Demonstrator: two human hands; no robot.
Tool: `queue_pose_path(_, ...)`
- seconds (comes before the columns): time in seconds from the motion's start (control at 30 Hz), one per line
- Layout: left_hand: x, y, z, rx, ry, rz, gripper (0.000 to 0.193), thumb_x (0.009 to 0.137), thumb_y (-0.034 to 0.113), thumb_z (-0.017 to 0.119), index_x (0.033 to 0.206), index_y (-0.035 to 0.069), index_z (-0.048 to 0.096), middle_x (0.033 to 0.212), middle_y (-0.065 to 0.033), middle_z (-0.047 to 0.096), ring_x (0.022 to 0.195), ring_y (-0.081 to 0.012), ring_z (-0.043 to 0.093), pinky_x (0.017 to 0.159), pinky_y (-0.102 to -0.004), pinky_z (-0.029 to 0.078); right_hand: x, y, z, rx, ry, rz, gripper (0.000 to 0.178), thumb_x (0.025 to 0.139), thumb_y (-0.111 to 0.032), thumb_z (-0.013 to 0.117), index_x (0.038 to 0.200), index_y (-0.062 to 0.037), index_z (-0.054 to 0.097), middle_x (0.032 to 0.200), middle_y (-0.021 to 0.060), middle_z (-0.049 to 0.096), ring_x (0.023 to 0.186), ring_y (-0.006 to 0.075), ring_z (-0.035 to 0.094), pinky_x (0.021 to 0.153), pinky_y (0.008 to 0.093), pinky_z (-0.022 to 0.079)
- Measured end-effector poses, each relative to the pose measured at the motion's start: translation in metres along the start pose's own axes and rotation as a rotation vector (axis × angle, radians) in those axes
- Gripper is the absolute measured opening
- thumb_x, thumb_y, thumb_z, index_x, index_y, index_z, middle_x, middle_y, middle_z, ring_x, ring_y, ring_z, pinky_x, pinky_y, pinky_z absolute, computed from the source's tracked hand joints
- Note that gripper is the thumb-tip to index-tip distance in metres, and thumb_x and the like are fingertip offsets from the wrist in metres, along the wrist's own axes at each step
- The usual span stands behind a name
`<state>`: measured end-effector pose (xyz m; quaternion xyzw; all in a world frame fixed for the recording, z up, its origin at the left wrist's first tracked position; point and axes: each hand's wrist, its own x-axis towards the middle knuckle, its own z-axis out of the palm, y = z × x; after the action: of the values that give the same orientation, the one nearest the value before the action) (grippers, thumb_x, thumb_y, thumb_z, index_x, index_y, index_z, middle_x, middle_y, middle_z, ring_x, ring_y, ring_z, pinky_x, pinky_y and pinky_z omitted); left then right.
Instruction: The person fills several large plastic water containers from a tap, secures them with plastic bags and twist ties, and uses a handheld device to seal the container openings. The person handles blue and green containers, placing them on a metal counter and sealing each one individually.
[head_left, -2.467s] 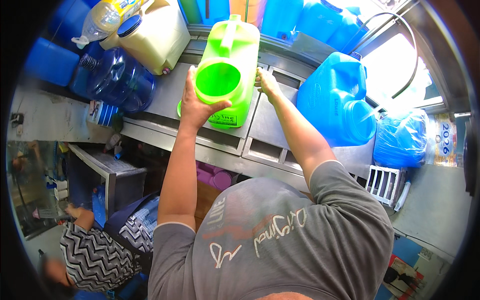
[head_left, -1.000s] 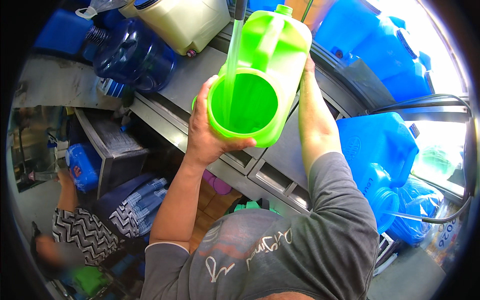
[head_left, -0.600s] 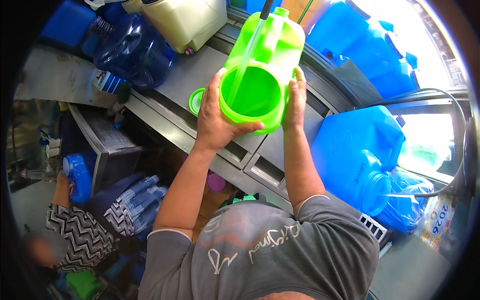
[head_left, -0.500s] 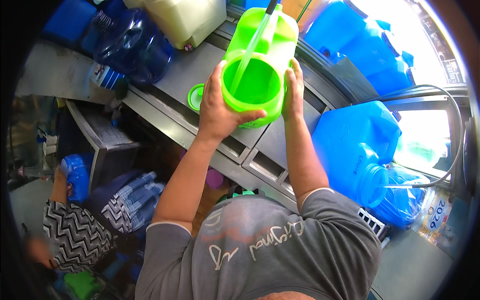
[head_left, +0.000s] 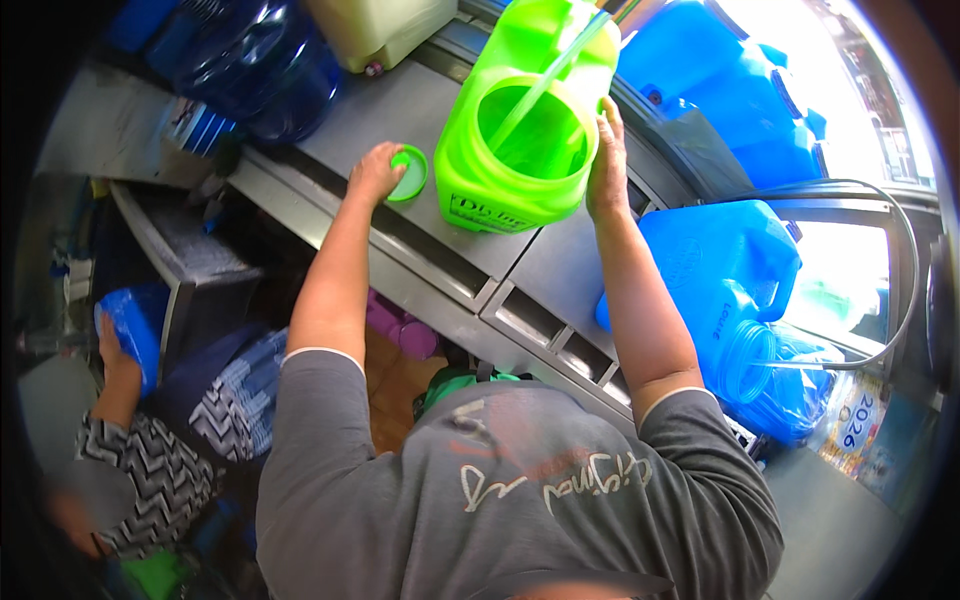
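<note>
A bright green water jug (head_left: 505, 205) stands on the metal counter, its wide round mouth uncovered toward me. A clear tube (head_left: 522, 118) slants into that mouth. My right hand (head_left: 608, 172) lies along the jug's right side, fingers stretched out; its thumb is hidden. To the left of the jug, my left hand (head_left: 376, 173) is closed on the edge of a round green lid (head_left: 411, 181) at the counter. A blue jug (head_left: 690, 250) with an open mouth lies near my right forearm, and a thin hose end reaches that mouth.
A dark blue round bottle (head_left: 265, 75) and a cream container (head_left: 385, 30) stand at the far left. More blue jugs (head_left: 690, 70) sit at the far right by the bright window. At the lower left, a co-worker's hand (head_left: 115, 345) touches a blue object (head_left: 140, 325).
My left hand has let go of the green jug and moved left to the lid. The jug has shifted slightly right, with my right hand still against it.
</note>
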<state>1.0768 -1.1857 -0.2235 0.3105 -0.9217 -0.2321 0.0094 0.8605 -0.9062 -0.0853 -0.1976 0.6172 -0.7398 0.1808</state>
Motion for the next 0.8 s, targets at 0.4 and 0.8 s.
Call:
queue_pose_path(0.4,0.024,0.005,0.064,0.060,0.023,-0.213,0.039,0.078,0.013,0.075,0.115,0.015,0.064,0.127,-0.0103,0.058,0.117,-0.0330,0.057,0.098,-0.0430,0.049,-0.004,-0.007,-0.003,-0.303,-0.002,-0.093,0.075,0.093,-0.045,0.055,0.150,-0.0007,0.033,0.153,0.0211,0.034,0.143,0.0302,0.032,0.117,0.0387,0.024)
queue_pose_path(0.8,0.180,0.159,-0.135,-0.874,0.458,0.468,0.028,0.089,0.016,0.071,0.114,0.002,0.068,0.101,-0.0062,0.071,0.093,-0.0128,0.065,0.086,-0.0282,0.052,-0.005,0.003,-0.003,-0.283,0.042,-0.096,0.075,0.089,-0.047,0.060,0.146,-0.0040,0.037,0.150,0.0258,0.035,0.140,0.0382,0.035,0.116,0.0426,0.028)
